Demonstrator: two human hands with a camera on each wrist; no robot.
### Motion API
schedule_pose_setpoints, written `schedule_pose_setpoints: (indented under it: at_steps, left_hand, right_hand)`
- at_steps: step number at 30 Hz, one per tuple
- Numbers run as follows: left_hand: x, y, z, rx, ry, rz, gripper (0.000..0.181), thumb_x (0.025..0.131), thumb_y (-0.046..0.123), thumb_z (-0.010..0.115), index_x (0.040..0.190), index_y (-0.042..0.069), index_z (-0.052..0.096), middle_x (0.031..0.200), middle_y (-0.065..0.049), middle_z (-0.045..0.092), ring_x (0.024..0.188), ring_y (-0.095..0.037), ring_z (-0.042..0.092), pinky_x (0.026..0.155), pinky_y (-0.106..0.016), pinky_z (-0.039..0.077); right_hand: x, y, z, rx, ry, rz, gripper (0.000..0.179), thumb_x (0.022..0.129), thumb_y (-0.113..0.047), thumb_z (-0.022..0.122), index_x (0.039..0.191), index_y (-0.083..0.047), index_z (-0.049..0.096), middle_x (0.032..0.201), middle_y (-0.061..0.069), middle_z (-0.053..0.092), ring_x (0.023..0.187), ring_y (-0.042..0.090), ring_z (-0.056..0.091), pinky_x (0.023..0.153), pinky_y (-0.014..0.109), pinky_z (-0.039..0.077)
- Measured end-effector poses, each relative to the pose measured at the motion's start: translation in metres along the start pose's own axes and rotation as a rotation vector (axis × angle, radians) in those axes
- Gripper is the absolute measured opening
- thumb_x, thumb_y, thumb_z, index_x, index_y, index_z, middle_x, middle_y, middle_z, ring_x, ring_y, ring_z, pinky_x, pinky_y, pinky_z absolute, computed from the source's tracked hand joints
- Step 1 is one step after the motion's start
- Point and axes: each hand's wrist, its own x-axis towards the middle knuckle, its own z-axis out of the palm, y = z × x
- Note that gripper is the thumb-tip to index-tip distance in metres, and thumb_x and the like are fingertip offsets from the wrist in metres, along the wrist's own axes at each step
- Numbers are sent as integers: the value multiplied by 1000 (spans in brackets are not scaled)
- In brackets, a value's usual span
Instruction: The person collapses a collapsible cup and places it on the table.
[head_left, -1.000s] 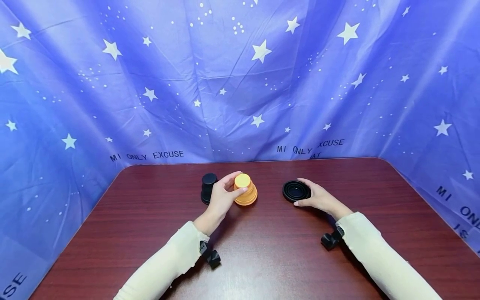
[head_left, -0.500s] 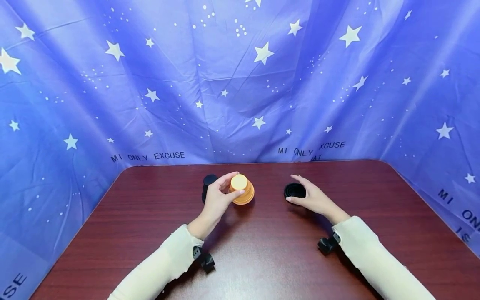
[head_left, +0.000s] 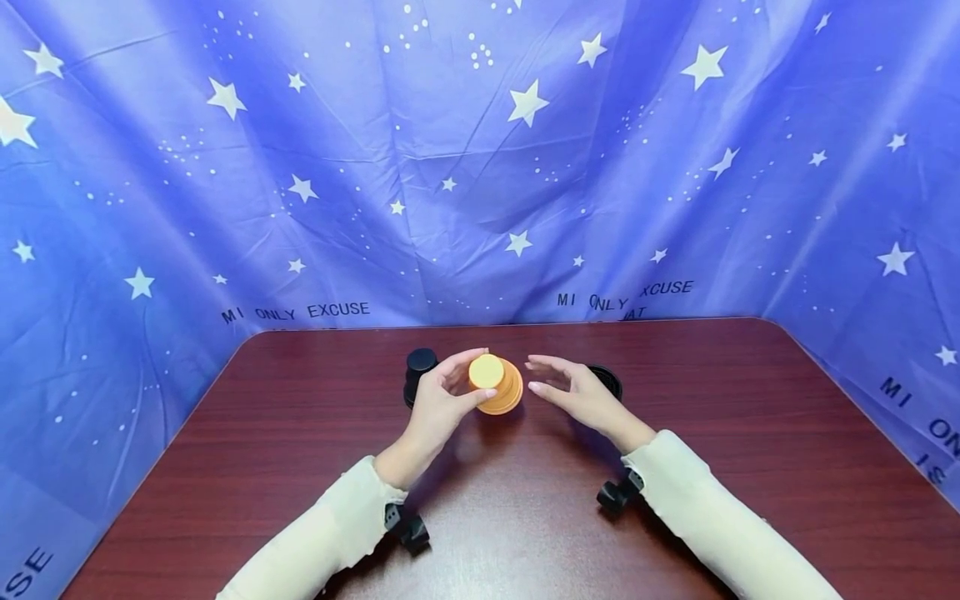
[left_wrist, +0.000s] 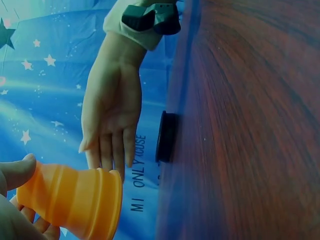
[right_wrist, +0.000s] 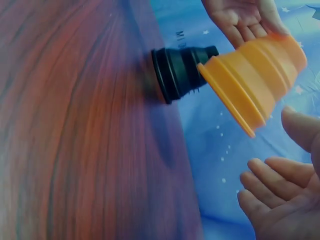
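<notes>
My left hand grips an orange collapsible cup by its narrow end, base up and rim down. In the left wrist view this ribbed cup is held clear of the table, thumb on one side and fingers on the other. Just right of it, my right hand holds nothing, its thumb and fingers spread toward the cup's wide rim. The right wrist view shows a gap between this hand and the cup. Behind the right hand lies a flattened black collapsible cup, partly hidden.
An extended black collapsible cup stands rim down left of the orange one, partly covered by my left hand. Everything rests on a dark red wooden table. A blue star-printed curtain hangs along the table's far edge.
The right hand has left the flattened black cup and moved left, close to the orange cup. The left hand still holds the orange cup, which has shifted slightly and is now raised.
</notes>
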Motion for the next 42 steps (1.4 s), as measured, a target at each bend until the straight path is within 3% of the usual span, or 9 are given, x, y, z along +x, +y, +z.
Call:
schedule_pose_setpoints:
  at_steps: [6,14,18,25,33,38,42]
  left_hand:
    - [-3,3,2,-6,-32,24,55,72,-10,75,123,-2,59,122,-17,62,110,-14,59,95,-36,47]
    - [-2,2,0,15,-87,63,55,73,-9,74,125,-3,57,125,-18,60,115,-18,56,96,-32,46]
    - [-1,2,-1,32,-97,69,55,74,-9,74,126,-4,56,125,-18,60,116,-21,56,97,-32,45]
    - [0,2,-4,63,-109,28,56,75,-9,73,128,-3,55,127,-15,59,118,-21,55,98,-42,44]
    - [3,5,-7,97,-141,1,48,81,-2,70,126,-4,56,128,-22,56,122,-24,52,98,-36,44]
    - [8,8,-12,145,-140,31,43,85,4,69,126,-1,58,127,-19,58,122,-30,51,101,-48,39]
    - [9,17,-13,149,-196,29,43,85,2,67,126,-4,56,128,-19,57,124,-35,49,103,-52,36]
  right_hand:
    - [4,-4,8,76,-1,71,44,93,-18,60,129,7,52,120,21,61,107,26,61,90,33,50]
    - [6,-3,12,340,11,123,41,93,-3,57,128,16,46,117,30,58,92,12,65,86,44,50]
    - [7,-2,12,464,24,157,43,92,1,55,130,17,43,111,20,62,89,11,66,83,42,52]
    - [8,-2,9,661,65,189,47,91,8,52,133,20,35,97,2,65,87,12,65,75,31,56]
    - [7,-3,4,607,103,102,49,85,12,58,130,19,40,92,2,66,83,12,66,75,32,55]
    - [5,-6,1,410,67,-5,44,83,7,66,123,14,52,92,2,66,82,12,64,74,31,56]
    - [2,-10,-2,277,-10,-67,40,83,2,68,120,8,58,94,4,67,85,13,63,74,32,55]
